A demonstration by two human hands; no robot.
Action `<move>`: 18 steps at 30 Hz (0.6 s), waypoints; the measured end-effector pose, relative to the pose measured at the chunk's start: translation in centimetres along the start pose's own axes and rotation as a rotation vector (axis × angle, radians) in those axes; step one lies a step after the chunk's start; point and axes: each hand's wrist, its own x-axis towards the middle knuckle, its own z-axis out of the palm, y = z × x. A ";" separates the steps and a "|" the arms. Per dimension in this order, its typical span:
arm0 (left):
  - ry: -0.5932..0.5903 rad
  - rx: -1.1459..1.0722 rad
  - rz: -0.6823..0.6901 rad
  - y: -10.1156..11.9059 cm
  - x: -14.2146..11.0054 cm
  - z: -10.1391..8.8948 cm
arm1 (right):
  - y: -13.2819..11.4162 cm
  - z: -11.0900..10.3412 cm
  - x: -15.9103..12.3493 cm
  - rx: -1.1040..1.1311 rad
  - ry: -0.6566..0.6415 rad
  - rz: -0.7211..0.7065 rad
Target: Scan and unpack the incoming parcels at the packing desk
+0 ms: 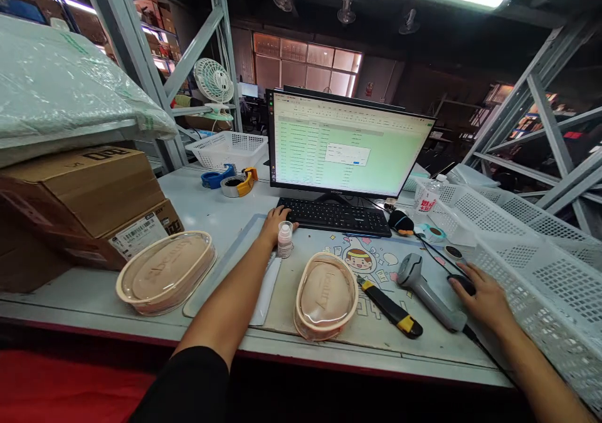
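Note:
My left hand [274,223] rests with its fingers spread on the left end of a black keyboard [338,216]. Just beside it stands a small bottle with a clear cap [285,241]. At the right, my right hand [484,294] is wrapped over a black computer mouse [463,283]. Between my arms lie a clear-wrapped beige oval case [326,294], a yellow-and-black box cutter [391,307] and a grey barcode scanner [430,292]. A second wrapped beige case [167,271] sits left of my left forearm. The monitor [345,150] shows a spreadsheet with a small dialog box.
Cardboard boxes [84,197] stand at the left. Behind them are a blue tape dispenser [218,177], a yellow one [241,183] and a white basket [230,150]. More white baskets [531,247] line the right side, near a plastic bottle [429,196]. A desk mat [376,266] covers the middle.

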 end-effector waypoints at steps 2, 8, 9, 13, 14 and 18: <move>0.001 0.002 0.010 0.0 0.0 0.0 | 1.3 1.1 -1.6 0.016 -0.032 0.038; 0.004 0.039 0.052 -0.2 0.0 0.1 | 1.7 2.5 -2.9 0.003 -0.030 0.101; 0.010 0.046 0.054 -0.3 0.1 0.2 | 1.9 2.5 -3.0 -0.003 -0.034 0.115; 0.027 0.065 0.070 -0.5 0.1 0.3 | 2.3 2.2 -3.5 0.020 -0.033 0.129; 0.024 0.067 0.074 -0.5 0.1 0.3 | 2.3 2.2 -3.6 0.035 -0.030 0.116; 0.000 0.071 0.082 -0.6 0.1 0.0 | 2.0 2.1 -3.6 0.069 -0.007 0.060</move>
